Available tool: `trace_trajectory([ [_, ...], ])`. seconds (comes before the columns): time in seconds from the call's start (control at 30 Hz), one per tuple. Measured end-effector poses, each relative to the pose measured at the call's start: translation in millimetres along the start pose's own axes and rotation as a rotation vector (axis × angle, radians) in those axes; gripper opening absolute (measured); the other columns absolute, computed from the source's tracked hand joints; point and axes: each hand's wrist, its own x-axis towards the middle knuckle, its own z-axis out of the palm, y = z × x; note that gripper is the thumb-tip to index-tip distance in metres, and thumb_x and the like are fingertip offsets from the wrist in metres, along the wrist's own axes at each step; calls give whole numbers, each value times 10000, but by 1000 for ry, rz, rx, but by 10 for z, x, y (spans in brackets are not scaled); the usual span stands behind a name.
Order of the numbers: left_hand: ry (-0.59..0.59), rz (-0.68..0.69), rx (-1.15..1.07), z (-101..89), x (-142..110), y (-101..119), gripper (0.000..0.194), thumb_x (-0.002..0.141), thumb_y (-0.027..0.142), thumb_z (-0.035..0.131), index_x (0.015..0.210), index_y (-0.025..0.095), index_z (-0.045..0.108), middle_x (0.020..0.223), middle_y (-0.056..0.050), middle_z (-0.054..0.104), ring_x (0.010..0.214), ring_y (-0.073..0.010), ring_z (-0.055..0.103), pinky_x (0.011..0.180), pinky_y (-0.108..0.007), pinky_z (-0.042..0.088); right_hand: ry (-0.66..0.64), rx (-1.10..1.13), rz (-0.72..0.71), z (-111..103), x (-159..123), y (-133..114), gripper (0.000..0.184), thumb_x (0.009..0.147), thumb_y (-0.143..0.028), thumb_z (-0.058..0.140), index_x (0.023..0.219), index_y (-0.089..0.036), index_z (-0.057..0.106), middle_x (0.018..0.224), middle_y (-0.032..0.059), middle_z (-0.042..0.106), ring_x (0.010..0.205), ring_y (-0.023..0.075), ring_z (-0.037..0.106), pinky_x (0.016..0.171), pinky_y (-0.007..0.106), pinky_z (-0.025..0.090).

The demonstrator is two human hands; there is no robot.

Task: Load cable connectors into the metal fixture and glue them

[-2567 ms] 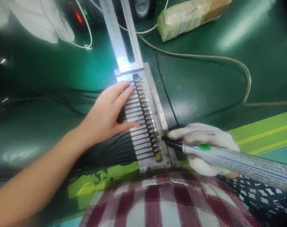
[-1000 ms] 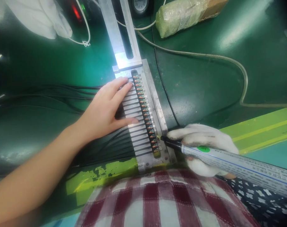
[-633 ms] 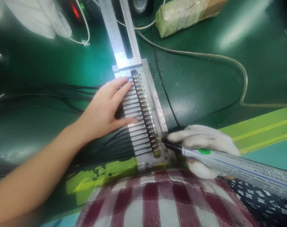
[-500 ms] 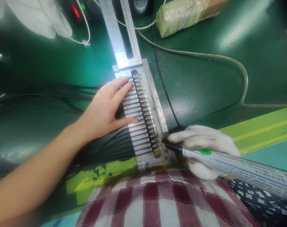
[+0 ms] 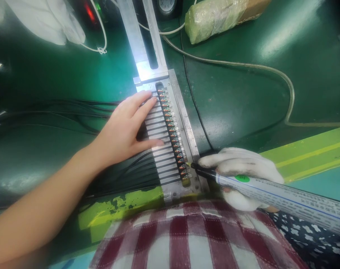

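Observation:
My bare left hand lies with fingers spread on the left side of a slotted metal fixture. Black cables run in from the left and sit in its slots. Their ends, with small metal connectors and orange wire bits, line up over the long opening. In a white glove with bare fingertips, my right hand grips a marker pen with a white barrel and a black front end. The pen's yellowish tip is at the connectors near the fixture's close end; whether it touches one I cannot tell.
A metal bar extends from the fixture's far end. At the back lie a wrapped roll, a white cloth-like item and a pale hose. Yellow-green tape marks the green table's near edge. My checked apron is against it.
Almost nothing differs. My right hand and the pen have shifted very slightly; my left hand stays in place.

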Motion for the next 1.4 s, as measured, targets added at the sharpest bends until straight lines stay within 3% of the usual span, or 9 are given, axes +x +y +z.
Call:
trace_trajectory([
  [0.8,0,-3,-5,5,5,-4,927,822,753,568,1572,360,192,1630,-68,287,1485,-395,281,1227,-613,250,45,27,21,52,-1,3,199,809,-129,639,1002,-173,616,920,130,770,869,228,763,739,320,657],
  [1.0,8,14,6,18,-3,-22,938,822,753,567,1576,356,174,1629,-81,285,1484,-385,287,1224,-598,259,116,22,-55,29,-31,11,188,812,-140,653,998,-138,623,932,176,763,857,237,764,692,311,651],
  [1.13,15,21,6,23,-8,-20,932,821,760,558,1573,349,191,1626,-81,292,1484,-383,288,1224,-599,256,88,26,-118,6,-63,-8,155,863,-177,615,1018,-172,619,911,143,772,803,226,766,644,316,647],
  [1.4,27,25,19,34,-4,-27,936,810,775,556,1569,375,180,1619,-66,307,1480,-380,300,1218,-605,268,70,-28,-55,67,-91,-43,176,848,-181,633,1020,-202,603,911,101,779,812,217,766,674,322,652],
])
